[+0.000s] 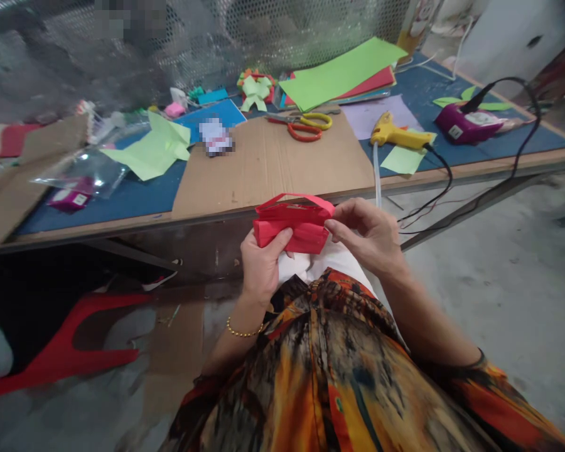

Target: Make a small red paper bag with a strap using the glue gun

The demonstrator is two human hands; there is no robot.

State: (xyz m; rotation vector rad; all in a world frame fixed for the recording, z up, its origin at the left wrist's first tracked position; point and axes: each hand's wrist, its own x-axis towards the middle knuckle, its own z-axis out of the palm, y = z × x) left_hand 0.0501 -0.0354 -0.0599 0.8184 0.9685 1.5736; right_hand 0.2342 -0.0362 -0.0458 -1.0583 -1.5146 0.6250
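Observation:
A folded red paper piece (294, 233), with a thin strip arched over its top, is held above my lap, just off the table's front edge. My left hand (262, 260) grips its left side, thumb on the front face. At its right edge, my right hand (370, 235) pinches the paper between thumb and fingers. Beyond it a brown cardboard sheet (273, 160) lies on the table. Scissors with red and yellow handles (306, 124) rest at the cardboard's back edge.
A yellow glue gun (398, 135) lies at the right, its black cable hanging over the edge near a purple box (468, 125). Green paper sheets (343, 72) are stacked behind. Cut light-green paper (155, 147) lies left. A red stool (70, 351) stands lower left.

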